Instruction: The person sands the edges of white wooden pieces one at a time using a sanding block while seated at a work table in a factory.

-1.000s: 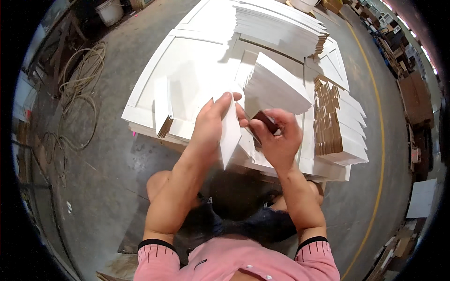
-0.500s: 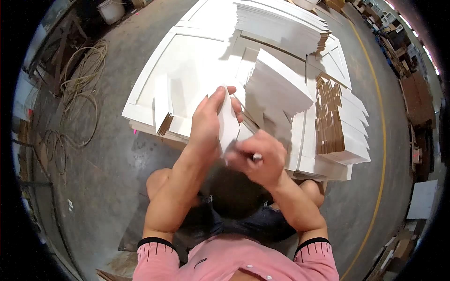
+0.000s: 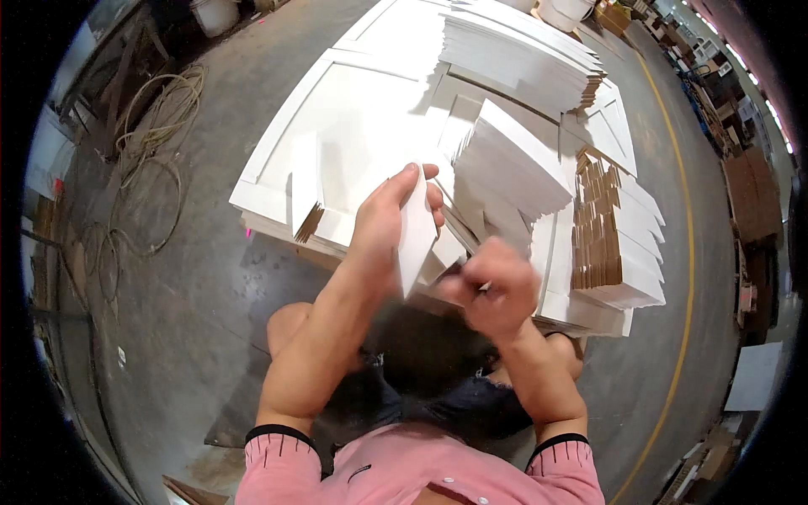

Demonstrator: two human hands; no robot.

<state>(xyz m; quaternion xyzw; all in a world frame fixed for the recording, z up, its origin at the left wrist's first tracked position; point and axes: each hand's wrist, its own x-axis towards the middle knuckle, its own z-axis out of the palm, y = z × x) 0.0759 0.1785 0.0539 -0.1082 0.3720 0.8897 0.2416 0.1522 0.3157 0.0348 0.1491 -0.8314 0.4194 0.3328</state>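
Observation:
My left hand is closed round a thin white board, thumb on the near face and fingertips showing at its right edge. The board stands tilted above the near edge of the table, its lower end pointing towards me. My right hand, smeared by motion, is a closed fist to the right of the board's lower end and apart from it. A small pale bit shows between its fingers, too blurred to name. Beyond my hands, a row of white boards stands on edge on the white panelled table surface.
A small set of white boards stands at the left. Stacked boards with brown edges lie at the right, and a long row at the far side. Coiled hose lies on the floor at left; white buckets stand beyond.
My right hand has moved right, away from the white board's lower end. My left hand keeps its hold on the board. The whole view has shifted slightly.

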